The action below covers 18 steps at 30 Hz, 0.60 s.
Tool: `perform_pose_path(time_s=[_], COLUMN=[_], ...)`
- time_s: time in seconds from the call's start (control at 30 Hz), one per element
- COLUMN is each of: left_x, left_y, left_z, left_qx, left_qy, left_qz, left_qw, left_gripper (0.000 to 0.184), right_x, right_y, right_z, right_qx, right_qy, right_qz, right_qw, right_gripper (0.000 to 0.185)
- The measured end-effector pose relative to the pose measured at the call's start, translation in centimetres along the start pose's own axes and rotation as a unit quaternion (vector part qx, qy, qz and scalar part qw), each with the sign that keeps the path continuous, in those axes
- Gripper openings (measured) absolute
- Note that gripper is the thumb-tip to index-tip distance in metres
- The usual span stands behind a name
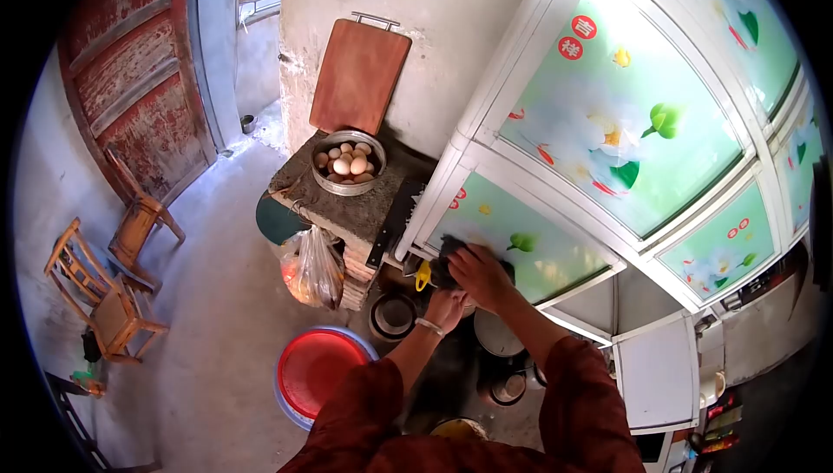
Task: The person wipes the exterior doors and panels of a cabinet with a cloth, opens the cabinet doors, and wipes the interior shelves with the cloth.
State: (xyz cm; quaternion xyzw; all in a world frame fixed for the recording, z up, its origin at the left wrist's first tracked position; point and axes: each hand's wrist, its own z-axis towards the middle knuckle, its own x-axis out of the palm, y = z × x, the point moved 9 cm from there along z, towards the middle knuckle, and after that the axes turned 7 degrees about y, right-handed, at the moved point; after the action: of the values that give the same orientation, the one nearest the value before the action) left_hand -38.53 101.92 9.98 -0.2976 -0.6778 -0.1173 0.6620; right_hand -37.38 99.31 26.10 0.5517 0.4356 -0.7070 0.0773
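Note:
My right hand (479, 277) is closed over a dark, bunched cloth (451, 256), holding it at the lower green panel of the white-framed cabinet (540, 234). Just below it, my left hand (448, 307) is closed, with a pale bracelet on the wrist. Its fingertips are tucked in under the cloth, so I cannot make out what they grip. A yellow looped object (423, 276) shows beside the cloth, left of both hands. Under my forearms are a dark round pot (393, 316) and a pale round lid (498, 334), partly covered by my right arm.
A concrete ledge (299, 180) bears a metal bowl of eggs (318, 180) and a leaning wooden cutting board (360, 78). A filled plastic bag (311, 269) hangs from its edge. A red basin (321, 373) stands on the floor; wooden chairs (113, 317) line the left wall.

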Motion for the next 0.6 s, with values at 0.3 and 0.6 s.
perform_pose_path(time_s=[0.3, 0.6], left_x=[-1.5, 0.0], left_y=[-1.4, -2.2], left_z=[-1.1, -3.7], left_qx=[-0.067, -0.107], left_qy=[0.034, -0.021], left_qz=[0.047, 0.142], left_qw=[0.996, 0.984], left_gripper=[0.062, 0.05], right_x=[-7.4, -11.7], right_y=[-8.0, -8.3], right_z=[-12.6, -11.8], right_qx=[0.177, 0.215], right_qy=[-0.185, -0.241], right_qz=[-0.063, -0.061], right_qw=[0.965, 0.944], right_gripper=[0.025, 0.028])
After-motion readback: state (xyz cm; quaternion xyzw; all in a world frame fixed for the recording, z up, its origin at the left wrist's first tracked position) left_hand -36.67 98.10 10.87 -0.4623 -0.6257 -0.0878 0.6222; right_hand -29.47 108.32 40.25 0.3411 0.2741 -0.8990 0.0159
